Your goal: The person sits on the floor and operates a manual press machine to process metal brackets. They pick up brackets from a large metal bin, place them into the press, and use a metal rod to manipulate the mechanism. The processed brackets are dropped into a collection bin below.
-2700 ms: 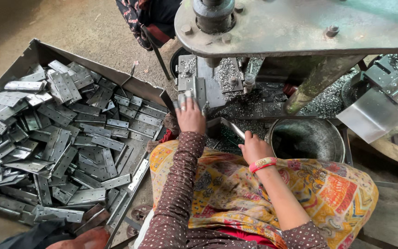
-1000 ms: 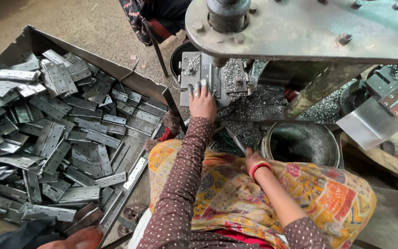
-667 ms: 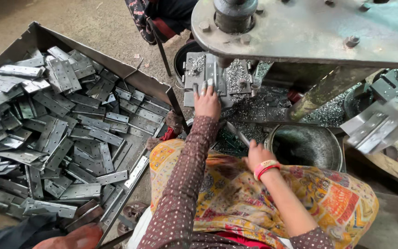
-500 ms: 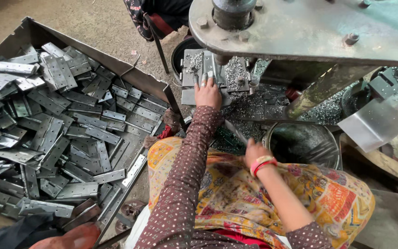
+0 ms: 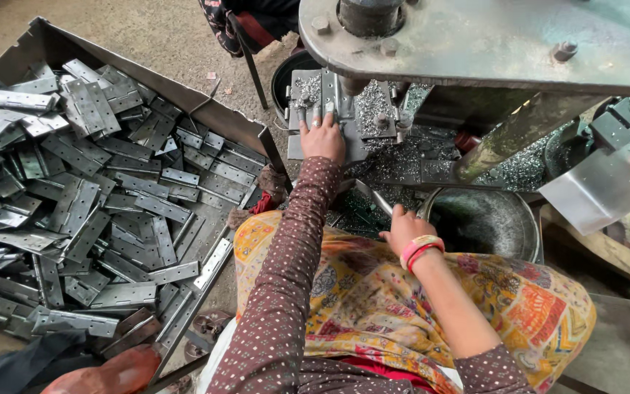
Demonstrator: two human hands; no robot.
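My left hand (image 5: 323, 136) reaches forward and presses a flat grey metal piece (image 5: 327, 104) onto the die block (image 5: 373, 109) of the press machine (image 5: 475, 36). Its fingers lie spread on top of the piece. My right hand (image 5: 405, 229), with red and pink bangles at the wrist, rests near my lap and grips a thin metal rod (image 5: 373, 197) that points toward the machine bed. Shiny metal chips cover the bed around the die.
A large sheet-metal tray (image 5: 220, 117) on my left holds several grey hinge-like plates (image 5: 111, 197). A dark round metal pot (image 5: 483, 226) stands to the right of my right hand. A slanted metal chute (image 5: 607, 182) is at far right. A patterned cloth covers my lap.
My left hand has moved forward from the front of the bed up onto the die block with the metal piece. My right hand has stayed near my lap.
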